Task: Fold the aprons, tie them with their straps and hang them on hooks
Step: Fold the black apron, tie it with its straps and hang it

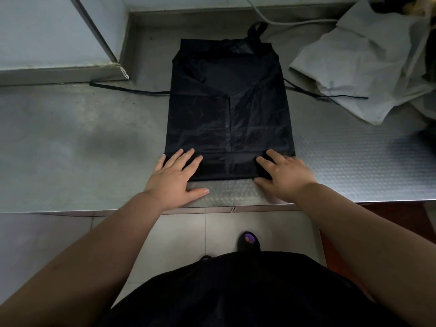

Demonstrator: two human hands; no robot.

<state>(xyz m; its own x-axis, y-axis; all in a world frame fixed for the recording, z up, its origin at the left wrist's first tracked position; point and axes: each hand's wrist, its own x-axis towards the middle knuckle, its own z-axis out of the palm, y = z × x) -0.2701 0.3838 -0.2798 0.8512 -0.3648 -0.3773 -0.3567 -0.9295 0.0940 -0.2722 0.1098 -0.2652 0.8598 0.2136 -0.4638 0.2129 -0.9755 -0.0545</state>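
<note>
Fingers of the left grip point(174, 178) and right grip point(285, 175) lie spread, pressing flat on the turned-up near hem of the black apron point(228, 119), thumbs on the bench point(70, 138). The apron lies flat mid-bench, its long axis running away from the person. Its neck loop point(256, 29) points to the far end and its waist straps point(129, 90) trail left and right.

Black apron point(230, 109), faintly glossy, lying under both hands; its thin straps point(132, 90), beyond the hands to either side, are the same black. Counter point(82, 138): dull grey metal, plain to the left of the left hand point(175, 178), embossed with a fine dimple pattern around the right hand point(284, 175). Pale grey cloth point(354, 67) lies far beyond the right hand. Below the hands: off-white floor tiles point(184, 237) and a black sandal point(249, 241) with purple.
</note>
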